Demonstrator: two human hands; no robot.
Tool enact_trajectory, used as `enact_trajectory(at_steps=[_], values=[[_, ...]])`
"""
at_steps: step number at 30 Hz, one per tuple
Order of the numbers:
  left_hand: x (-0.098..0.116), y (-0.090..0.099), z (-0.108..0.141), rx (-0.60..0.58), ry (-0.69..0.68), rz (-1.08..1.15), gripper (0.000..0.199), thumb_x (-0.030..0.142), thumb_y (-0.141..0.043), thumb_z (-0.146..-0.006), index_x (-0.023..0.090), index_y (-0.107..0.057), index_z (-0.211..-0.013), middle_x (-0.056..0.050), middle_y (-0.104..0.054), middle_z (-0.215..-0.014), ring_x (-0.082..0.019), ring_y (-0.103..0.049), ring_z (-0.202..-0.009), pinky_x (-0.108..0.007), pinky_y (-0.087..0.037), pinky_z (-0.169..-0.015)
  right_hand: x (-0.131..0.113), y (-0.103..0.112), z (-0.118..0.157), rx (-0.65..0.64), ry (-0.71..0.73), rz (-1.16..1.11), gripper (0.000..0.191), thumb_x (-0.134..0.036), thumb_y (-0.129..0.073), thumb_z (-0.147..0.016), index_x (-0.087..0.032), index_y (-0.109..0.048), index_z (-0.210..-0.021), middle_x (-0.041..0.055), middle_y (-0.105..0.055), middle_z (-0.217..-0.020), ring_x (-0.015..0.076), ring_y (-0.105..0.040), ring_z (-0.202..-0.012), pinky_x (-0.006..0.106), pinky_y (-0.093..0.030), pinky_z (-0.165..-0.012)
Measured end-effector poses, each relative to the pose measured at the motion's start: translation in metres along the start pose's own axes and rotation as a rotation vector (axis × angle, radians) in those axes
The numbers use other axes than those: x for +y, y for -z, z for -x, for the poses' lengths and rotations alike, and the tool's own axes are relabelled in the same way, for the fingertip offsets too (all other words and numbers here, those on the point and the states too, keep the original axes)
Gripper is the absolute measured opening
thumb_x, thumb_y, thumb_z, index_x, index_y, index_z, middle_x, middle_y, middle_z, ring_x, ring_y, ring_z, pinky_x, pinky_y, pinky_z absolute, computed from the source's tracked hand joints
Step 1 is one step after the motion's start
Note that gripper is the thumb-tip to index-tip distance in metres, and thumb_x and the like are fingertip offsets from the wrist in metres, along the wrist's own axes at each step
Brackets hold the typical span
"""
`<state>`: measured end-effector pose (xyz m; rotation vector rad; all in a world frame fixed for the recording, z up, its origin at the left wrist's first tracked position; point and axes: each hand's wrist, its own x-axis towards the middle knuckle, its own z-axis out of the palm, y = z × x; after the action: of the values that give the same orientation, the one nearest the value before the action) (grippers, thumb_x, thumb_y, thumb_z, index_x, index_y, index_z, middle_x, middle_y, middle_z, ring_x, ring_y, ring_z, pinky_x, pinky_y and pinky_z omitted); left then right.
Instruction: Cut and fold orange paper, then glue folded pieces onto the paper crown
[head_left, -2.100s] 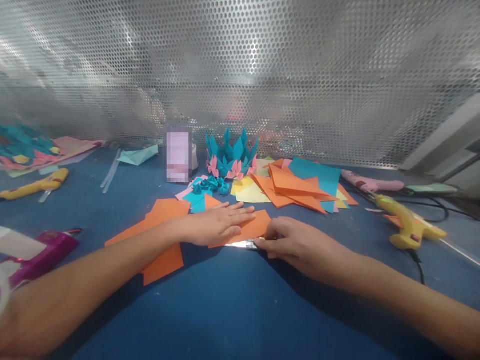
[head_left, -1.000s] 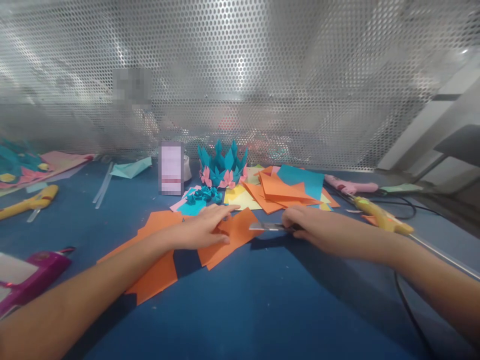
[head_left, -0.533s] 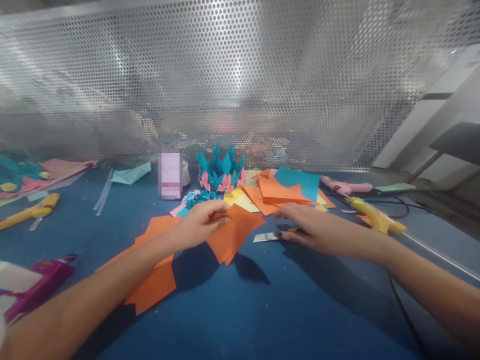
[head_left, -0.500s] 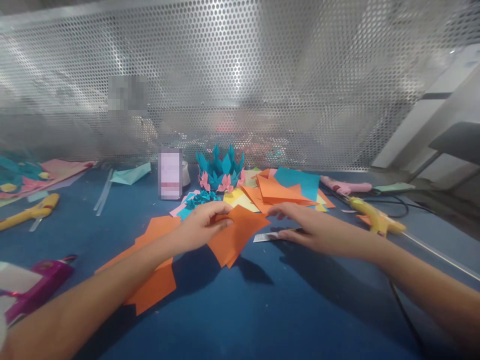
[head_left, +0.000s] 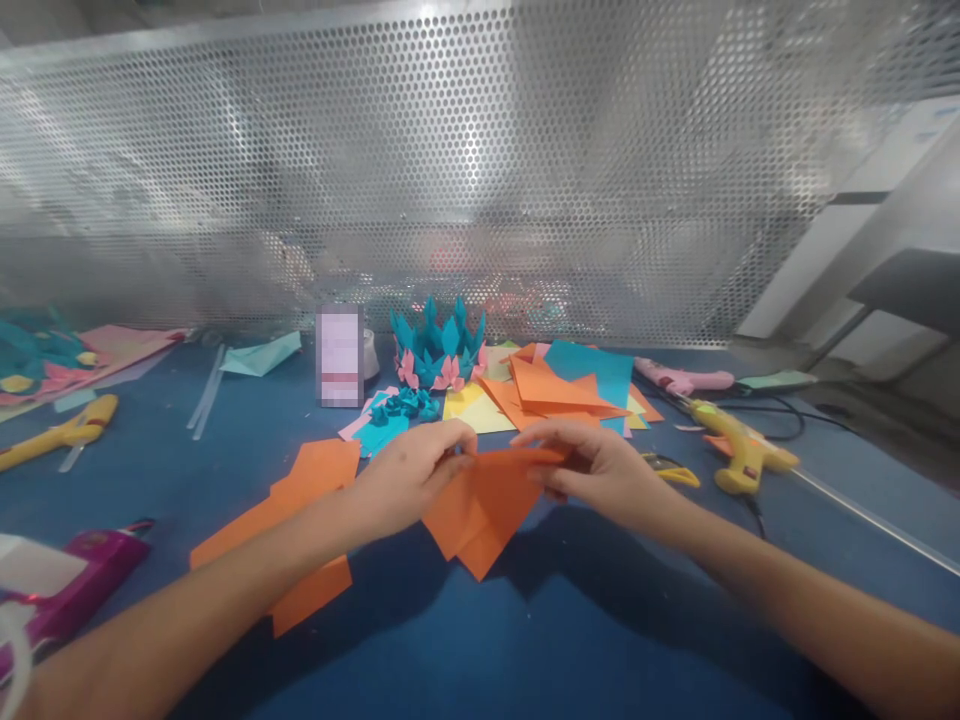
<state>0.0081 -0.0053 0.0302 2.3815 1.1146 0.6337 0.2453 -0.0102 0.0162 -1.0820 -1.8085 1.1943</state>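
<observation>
While between hands [head_left: 409, 472] [head_left: 604, 470], orange paper [head_left: 484, 515].

Plain orange on the held paper [head_left: 480, 510], likewise on the left sheets [head_left: 319, 468]. Solid blue across the table [head_left: 420, 645]. Silver with regular dotted holes on the far panel [head_left: 465, 150]. Teal above pink on the far paper crown [head_left: 439, 369]. Yellow on the right glue gun [head_left: 742, 465]; pink on the far-right tool [head_left: 694, 381]; magenta with white on the near-left device [head_left: 101, 575].
</observation>
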Motion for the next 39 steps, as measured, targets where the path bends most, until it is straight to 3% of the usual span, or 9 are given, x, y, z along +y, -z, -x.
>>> enact_trajectory(at_steps=[4,10,14,17,21,24,29,34,39], values=[[0.0,0.023,-0.003,0.076,0.067,-0.016,0.011,0.023,-0.034,-0.089,0.021,-0.042,-0.082,0.001,-0.051,-0.079,-0.013,-0.045,-0.069,-0.025,-0.038,-0.065,-0.007,0.022,-0.009,0.125,0.007,0.066,0.026,-0.039,-0.066,-0.071,-0.016,-0.063,-0.084,-0.0014,-0.059,-0.062,0.01,-0.054,-0.052,0.024,-0.048,-0.051],[-0.011,0.069,0.004,-0.284,0.242,-0.285,0.015,0.023,-0.036,-0.084,0.022,-0.05,-0.079,0.001,-0.055,-0.075,-0.014,-0.047,-0.063,-0.024,-0.031,-0.055,0.013,0.066,-0.024,0.494,0.004,0.363,0.033,-0.047,-0.06,-0.073,-0.018,-0.062,-0.088,0.0023,-0.066,-0.067,0.0177,-0.064,-0.061,0.031,-0.051,-0.061],[-0.033,0.082,0.017,-0.523,0.26,-0.454,0.015,0.017,-0.041,-0.074,0.022,-0.055,-0.069,-0.002,-0.057,-0.07,-0.016,-0.048,-0.061,-0.026,-0.028,-0.053,0.037,0.085,-0.028,0.472,-0.02,0.704,0.027,-0.044,-0.055,-0.077,-0.021,-0.063,-0.087,0.0049,-0.07,-0.081,0.0225,-0.066,-0.069,0.038,-0.051,-0.066],[-0.043,0.089,0.021,-0.525,0.315,-0.483,0.021,0.014,-0.044,-0.067,0.023,-0.062,-0.073,-0.004,-0.064,-0.079,-0.019,-0.055,-0.067,-0.026,-0.032,-0.055,0.04,0.088,-0.027,0.466,0.14,0.931,0.022,-0.04,-0.051,-0.081,-0.021,-0.063,-0.081,0.007,-0.069,-0.098,0.0287,-0.062,-0.096,0.048,-0.045,-0.087],[-0.047,0.086,0.012,-0.246,0.329,-0.363,0.037,0.027,-0.043,-0.079,0.028,-0.057,-0.113,-0.005,-0.061,-0.115,-0.023,-0.059,-0.096,-0.028,-0.043,-0.072,0.019,0.07,-0.026,0.443,0.296,0.855,0.025,-0.04,-0.05,-0.083,-0.021,-0.06,-0.095,0.0098,-0.064,-0.106,0.0267,-0.059,-0.1,0.046,-0.046,-0.088],[-0.062,0.067,-0.002,-0.068,0.323,-0.454,0.046,0.034,-0.046,-0.082,0.019,-0.046,-0.126,-0.012,-0.053,-0.126,-0.027,-0.055,-0.107,-0.034,-0.043,-0.084,0.002,0.04,-0.033,0.188,0.257,0.636,0.034,-0.037,-0.051,-0.084,-0.022,-0.052,-0.114,0.0093,-0.058,-0.115,0.0184,-0.063,-0.084,0.035,-0.054,-0.073],[-0.103,0.033,-0.015,0.033,0.219,-0.605,0.059,0.044,-0.054,-0.081,0.013,-0.042,-0.13,-0.018,-0.049,-0.127,-0.031,-0.051,-0.113,-0.04,-0.039,-0.094,-0.002,-0.015,-0.076,-0.133,0.271,0.634,0.055,-0.03,-0.062,-0.078,-0.027,-0.043,-0.129,0.0079,-0.054,-0.123,0.0153,-0.063,-0.08,0.031,-0.053,-0.071],[-0.12,0.019,-0.018,0.107,0.148,-0.5,0.058,0.042,-0.054,-0.082,0.014,-0.041,-0.131,-0.017,-0.053,-0.125,-0.032,-0.049,-0.115,-0.044,-0.038,-0.095,0.01,-0.05,-0.132,-0.113,0.289,0.749,0.07,-0.03,-0.076,-0.065,-0.019,-0.048,-0.128,0.0133,-0.053,-0.125,0.0269,-0.056,-0.106,0.04,-0.044,-0.088],[-0.12,0.015,-0.025,0.121,0.108,-0.437,0.046,0.027,-0.054,-0.081,0.015,-0.049,-0.125,-0.014,-0.058,-0.119,-0.028,-0.053,-0.111,-0.04,-0.041,-0.094,0.02,-0.07,-0.163,-0.1,0.3,0.755,0.061,-0.026,-0.076,-0.065,-0.015,-0.054,-0.121,0.0134,-0.06,-0.116,0.0272,-0.055,-0.108,0.036,-0.042,-0.086]])
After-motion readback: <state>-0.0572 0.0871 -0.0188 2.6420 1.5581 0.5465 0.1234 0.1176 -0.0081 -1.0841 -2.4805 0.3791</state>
